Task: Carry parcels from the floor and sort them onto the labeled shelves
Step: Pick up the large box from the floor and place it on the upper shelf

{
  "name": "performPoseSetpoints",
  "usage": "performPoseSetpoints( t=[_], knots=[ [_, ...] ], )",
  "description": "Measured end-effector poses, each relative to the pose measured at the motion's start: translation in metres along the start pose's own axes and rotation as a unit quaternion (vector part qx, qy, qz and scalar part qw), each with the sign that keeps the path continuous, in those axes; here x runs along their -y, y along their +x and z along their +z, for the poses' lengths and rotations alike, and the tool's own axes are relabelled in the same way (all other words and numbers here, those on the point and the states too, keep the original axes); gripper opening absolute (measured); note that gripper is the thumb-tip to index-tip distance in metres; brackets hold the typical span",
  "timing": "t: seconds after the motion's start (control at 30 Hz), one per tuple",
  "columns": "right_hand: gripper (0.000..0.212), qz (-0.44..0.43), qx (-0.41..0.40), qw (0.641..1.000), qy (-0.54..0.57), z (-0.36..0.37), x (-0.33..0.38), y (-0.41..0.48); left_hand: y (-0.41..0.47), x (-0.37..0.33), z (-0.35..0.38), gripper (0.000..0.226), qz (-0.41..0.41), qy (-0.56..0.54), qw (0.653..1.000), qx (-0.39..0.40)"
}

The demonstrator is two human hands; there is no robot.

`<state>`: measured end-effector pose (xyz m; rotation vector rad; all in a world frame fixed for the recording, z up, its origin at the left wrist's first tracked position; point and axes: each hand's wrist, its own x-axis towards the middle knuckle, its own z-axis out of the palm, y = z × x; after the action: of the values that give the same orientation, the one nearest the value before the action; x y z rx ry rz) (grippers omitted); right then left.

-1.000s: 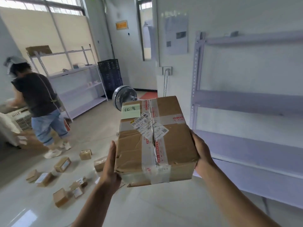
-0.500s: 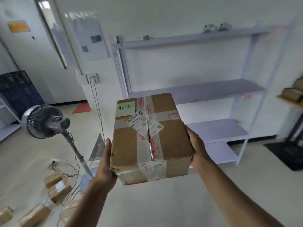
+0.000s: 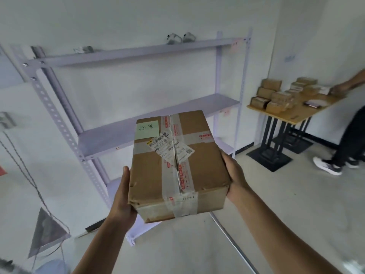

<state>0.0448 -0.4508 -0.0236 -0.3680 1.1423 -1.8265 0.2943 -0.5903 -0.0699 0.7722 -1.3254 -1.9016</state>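
Wooden desk (image 3: pixel 296 115) far right, black legs, on black base plate (image 3: pixel 268 157). Second person (image 3: pixel 347 139) at right edge, dark trousers, white shoes, arm over desk. Grey triangular obj (image 3: pixel 46 232) near left, on cord.

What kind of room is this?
Probably a parcel sorting room: a taped box with a shipping label, a bare metal shelf rack, and a table stacked with small boxes.

The single head-worn camera looks forward and down, close over the parcel (image 3: pixel 177 165), facing the shelf unit (image 3: pixel 158 123).
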Motion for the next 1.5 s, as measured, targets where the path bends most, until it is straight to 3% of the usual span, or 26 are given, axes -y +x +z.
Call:
performPoseSetpoints(
  t=[0.43, 0.83, 1.5],
  knots=[
    [0.041, -0.018, -0.057, 0.998, 0.002, -0.086, 0.062, 0.098, 0.127, 0.025, 0.104, 0.074, -0.019, 0.002, 0.999, 0.04],
    [0.036, -0.003, -0.047, 0.998, -0.031, -0.16, 0.157, 0.211, 0.25, 0.053, 0.199, 0.075, -0.031, -0.007, 0.999, 0.005],
    [0.035, -0.01, -0.082, 0.994, -0.077, -0.181, 0.245, 0.48, 0.531, 0.047, 0.26, 0.075, -0.018, -0.006, 1.0, -0.003]
  ],
)
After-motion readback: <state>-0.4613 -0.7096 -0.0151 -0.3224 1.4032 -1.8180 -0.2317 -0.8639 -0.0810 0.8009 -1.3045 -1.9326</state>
